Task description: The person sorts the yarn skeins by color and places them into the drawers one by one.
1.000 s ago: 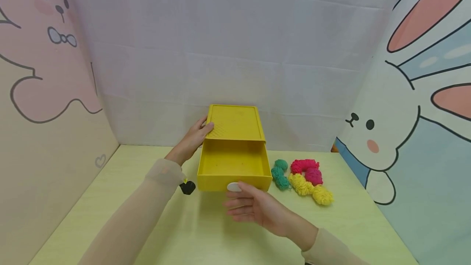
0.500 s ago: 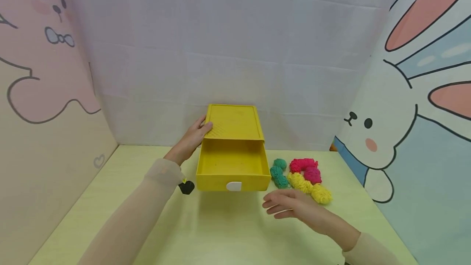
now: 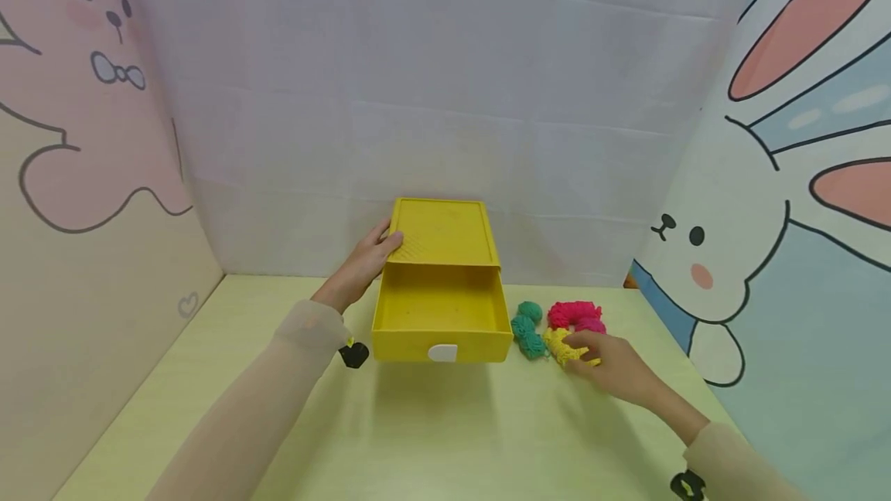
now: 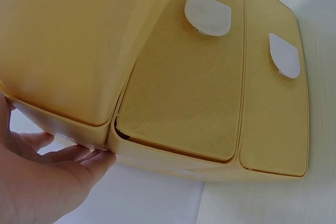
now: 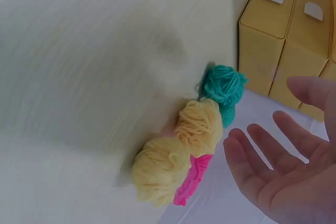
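Note:
A yellow plastic drawer unit stands at the middle back, its top drawer pulled out and bare inside. My left hand rests on the unit's left side, thumb at the top edge; in the left wrist view its fingers lie along the side wall. My right hand is over the yellow yarn balls, partly covering them in the head view. Its fingers are spread and gently bent, with nothing between them in the right wrist view. Teal yarn balls and pink yarn balls lie close by.
Two lower drawers with white tab handles are pushed in. Small black objects show at the left wrist and the right wrist. A white cloth hangs behind the table, with cartoon-printed panels at both sides.
My right hand has left the open drawer's white tab and moved right to the yellow yarn balls. The left hand stays on the drawer unit, and the drawer stays out.

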Demonstrator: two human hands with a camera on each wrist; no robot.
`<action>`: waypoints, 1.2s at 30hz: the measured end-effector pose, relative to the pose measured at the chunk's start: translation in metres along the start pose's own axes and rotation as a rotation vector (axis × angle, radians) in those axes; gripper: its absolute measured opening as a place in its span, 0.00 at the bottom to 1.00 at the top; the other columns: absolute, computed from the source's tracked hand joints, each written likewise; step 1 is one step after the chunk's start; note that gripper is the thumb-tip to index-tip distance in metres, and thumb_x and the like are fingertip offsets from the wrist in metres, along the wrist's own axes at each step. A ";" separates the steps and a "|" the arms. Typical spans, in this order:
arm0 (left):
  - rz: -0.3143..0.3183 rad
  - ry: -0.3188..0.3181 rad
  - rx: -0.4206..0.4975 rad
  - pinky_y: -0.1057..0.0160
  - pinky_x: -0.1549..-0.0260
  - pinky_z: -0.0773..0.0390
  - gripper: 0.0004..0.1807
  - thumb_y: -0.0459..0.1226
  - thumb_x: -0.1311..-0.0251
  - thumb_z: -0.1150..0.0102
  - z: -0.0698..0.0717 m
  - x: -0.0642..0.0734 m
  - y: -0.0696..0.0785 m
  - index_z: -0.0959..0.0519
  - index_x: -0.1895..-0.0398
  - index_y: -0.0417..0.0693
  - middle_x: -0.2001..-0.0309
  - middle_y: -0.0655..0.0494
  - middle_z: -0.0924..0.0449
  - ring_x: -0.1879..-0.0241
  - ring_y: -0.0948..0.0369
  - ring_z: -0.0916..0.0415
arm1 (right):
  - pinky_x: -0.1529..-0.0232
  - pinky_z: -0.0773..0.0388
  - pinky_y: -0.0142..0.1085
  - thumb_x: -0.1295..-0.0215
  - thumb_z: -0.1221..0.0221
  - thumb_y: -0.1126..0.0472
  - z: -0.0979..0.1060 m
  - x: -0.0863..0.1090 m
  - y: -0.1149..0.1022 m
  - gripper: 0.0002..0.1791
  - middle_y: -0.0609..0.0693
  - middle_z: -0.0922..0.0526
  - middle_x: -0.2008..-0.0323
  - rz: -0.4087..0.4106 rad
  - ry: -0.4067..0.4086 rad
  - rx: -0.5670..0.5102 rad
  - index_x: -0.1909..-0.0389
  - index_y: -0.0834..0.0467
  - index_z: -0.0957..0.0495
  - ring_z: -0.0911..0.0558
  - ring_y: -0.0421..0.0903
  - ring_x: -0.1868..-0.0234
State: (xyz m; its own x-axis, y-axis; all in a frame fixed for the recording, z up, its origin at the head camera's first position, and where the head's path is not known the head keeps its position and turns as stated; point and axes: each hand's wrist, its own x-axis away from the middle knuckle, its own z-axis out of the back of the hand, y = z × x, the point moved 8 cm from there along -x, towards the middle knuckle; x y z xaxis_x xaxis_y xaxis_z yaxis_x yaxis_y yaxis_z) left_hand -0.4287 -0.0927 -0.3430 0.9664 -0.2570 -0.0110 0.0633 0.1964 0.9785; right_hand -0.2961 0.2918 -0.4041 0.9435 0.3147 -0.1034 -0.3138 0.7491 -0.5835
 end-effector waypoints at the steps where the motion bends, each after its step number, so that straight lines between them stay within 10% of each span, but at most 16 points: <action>1: 0.000 0.003 0.000 0.35 0.24 0.40 0.38 0.54 0.16 0.56 0.000 0.000 0.000 0.57 0.11 0.63 0.17 0.46 0.45 0.22 0.45 0.37 | 0.53 0.12 0.49 0.31 0.30 0.60 0.003 -0.003 0.003 0.22 0.63 0.15 0.43 0.007 0.026 0.036 0.40 0.66 0.17 0.13 0.57 0.52; 9: 0.003 0.009 0.006 0.36 0.24 0.40 0.38 0.54 0.16 0.56 0.000 0.001 0.003 0.56 0.11 0.62 0.17 0.46 0.44 0.23 0.45 0.37 | 0.49 0.17 0.61 0.35 0.28 0.60 0.006 -0.024 0.027 0.27 0.67 0.16 0.43 0.007 0.102 0.160 0.39 0.69 0.19 0.17 0.64 0.50; 36: 0.012 0.003 -0.001 0.32 0.25 0.42 0.40 0.56 0.17 0.54 0.000 0.000 0.000 0.57 0.11 0.64 0.15 0.50 0.49 0.19 0.45 0.43 | 0.40 0.21 0.64 0.39 0.24 0.61 -0.025 -0.050 0.071 0.30 0.64 0.16 0.43 -0.072 -0.028 0.054 0.38 0.65 0.20 0.19 0.64 0.44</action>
State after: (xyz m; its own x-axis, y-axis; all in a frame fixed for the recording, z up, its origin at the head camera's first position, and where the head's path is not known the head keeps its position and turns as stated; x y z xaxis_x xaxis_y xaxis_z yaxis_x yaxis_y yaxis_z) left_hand -0.4291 -0.0929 -0.3432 0.9678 -0.2515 -0.0003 0.0525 0.2007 0.9782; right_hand -0.3629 0.3150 -0.4609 0.9608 0.2743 -0.0401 -0.2512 0.8006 -0.5440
